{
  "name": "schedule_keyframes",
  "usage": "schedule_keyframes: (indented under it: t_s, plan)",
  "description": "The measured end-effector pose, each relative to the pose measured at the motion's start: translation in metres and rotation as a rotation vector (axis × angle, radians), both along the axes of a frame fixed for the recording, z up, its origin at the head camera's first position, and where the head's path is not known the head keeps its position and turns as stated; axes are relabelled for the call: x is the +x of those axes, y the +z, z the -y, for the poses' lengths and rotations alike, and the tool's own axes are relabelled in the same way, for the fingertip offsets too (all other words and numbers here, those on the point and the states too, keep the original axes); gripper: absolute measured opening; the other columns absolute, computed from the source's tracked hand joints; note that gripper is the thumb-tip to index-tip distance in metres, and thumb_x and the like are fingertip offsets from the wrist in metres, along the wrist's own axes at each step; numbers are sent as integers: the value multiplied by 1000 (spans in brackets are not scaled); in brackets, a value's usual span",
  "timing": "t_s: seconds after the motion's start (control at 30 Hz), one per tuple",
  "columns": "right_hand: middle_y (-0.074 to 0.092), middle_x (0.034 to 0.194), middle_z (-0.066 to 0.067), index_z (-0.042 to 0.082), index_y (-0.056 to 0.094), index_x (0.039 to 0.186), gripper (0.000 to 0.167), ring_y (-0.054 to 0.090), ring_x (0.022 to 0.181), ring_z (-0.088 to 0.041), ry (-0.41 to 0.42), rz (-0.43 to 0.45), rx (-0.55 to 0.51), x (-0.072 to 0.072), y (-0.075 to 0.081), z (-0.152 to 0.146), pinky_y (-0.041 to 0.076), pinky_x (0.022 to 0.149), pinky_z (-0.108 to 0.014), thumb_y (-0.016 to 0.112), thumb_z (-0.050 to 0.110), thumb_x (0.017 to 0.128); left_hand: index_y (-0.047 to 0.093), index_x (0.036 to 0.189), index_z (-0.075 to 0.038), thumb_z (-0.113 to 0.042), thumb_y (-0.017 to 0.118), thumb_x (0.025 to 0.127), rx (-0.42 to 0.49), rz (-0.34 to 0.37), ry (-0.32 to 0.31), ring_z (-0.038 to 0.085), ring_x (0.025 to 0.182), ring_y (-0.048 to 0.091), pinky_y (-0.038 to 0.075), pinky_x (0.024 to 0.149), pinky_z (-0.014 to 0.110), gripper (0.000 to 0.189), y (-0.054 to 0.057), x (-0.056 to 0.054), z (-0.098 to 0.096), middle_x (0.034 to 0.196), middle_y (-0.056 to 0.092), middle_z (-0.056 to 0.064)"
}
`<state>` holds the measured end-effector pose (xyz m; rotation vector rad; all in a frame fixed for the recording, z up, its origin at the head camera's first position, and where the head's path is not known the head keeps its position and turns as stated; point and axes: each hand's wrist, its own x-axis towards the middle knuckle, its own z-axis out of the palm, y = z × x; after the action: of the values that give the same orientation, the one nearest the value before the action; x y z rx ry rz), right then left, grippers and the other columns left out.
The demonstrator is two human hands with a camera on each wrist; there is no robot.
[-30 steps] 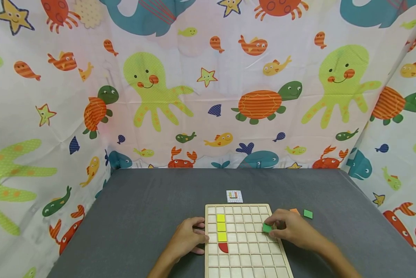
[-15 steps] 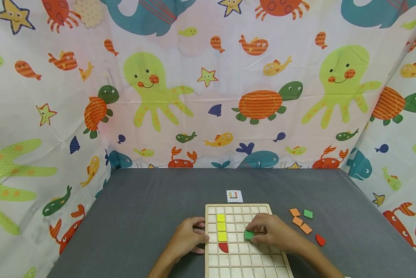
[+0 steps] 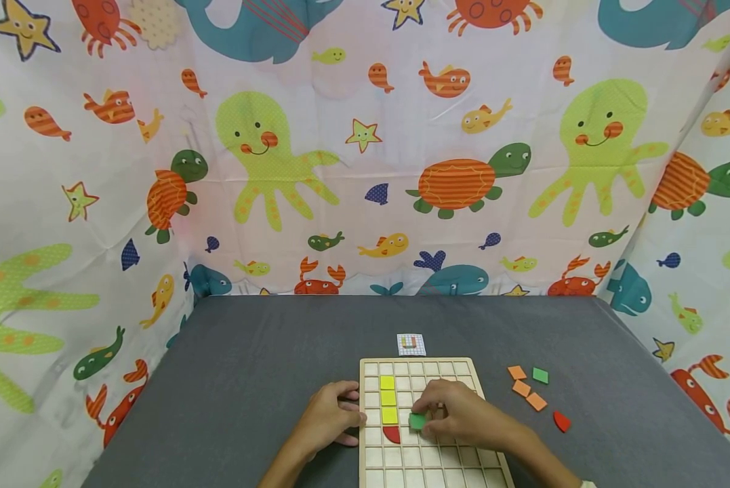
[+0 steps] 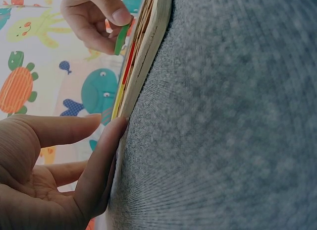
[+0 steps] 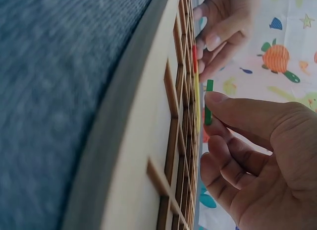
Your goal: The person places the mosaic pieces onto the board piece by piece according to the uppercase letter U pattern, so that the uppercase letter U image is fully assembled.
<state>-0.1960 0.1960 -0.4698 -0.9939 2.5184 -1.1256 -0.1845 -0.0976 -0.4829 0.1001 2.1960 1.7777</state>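
Observation:
A wooden grid board [image 3: 415, 478] lies on the dark grey cloth. Three yellow square tiles [image 3: 388, 398] sit in one column near its left side, with a red quarter-circle tile [image 3: 392, 434] just below them. My right hand [image 3: 459, 413] pinches a green square tile [image 3: 417, 421] between thumb and fingers, over the board to the right of the red piece. In the right wrist view that green tile [image 5: 209, 102] stands edge-on, a little off the grid. My left hand [image 3: 328, 417] touches the board's left edge, its fingers loosely spread; the left wrist view shows a fingertip at the wooden rim [image 4: 143, 66].
Right of the board lie three orange tiles [image 3: 521, 388], another green tile [image 3: 540, 375] and a second red quarter-circle [image 3: 562, 421]. A small card with a coloured grid pattern [image 3: 411, 344] lies behind the board. A sea-animal curtain [image 3: 377, 224] rises beyond the table's far edge.
My right hand has carried the green tile leftward across the board, from its right edge to near the red quarter-circle. The loose tiles at right have come into view. My left hand stays put.

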Motion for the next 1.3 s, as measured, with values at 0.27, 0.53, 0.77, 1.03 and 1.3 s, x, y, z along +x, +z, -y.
schedule_keyframes:
  t_s: [0.27,0.53,0.77,1.03,1.3]
  plan:
    - [71,104,6,15,82,112,24,60,85,-8,5,77,20,0,2,8,54,73,-23,86,15,88,54,146,10,1,78,84,7,-3,-6,23,103,69,68,61,42,67,-1,-1,0,129,62,18]
    - [70,102,9,18,82,110,22,60,87,-6,30,74,47,2,4,14,55,75,-22,87,17,88,54,147,10,2,79,84,8,0,-5,23,104,70,68,61,42,68,-1,-1,0,129,62,18]
    - [69,102,11,19,82,108,21,60,87,-3,52,53,68,2,4,18,56,75,-22,88,19,88,54,146,10,2,79,84,6,3,-2,23,104,70,68,60,42,68,-1,-1,1,129,62,18]
    - [70,103,12,20,82,109,21,61,90,-3,50,50,73,3,3,20,56,78,-24,87,20,88,55,146,9,2,80,84,4,-9,4,23,103,70,68,60,42,67,-2,-2,0,128,62,17]
    - [71,105,12,20,82,110,23,63,94,-3,56,51,62,4,3,20,58,82,-25,87,20,88,55,146,10,2,80,84,5,-9,-3,23,103,69,68,60,42,67,-3,-1,1,128,62,17]
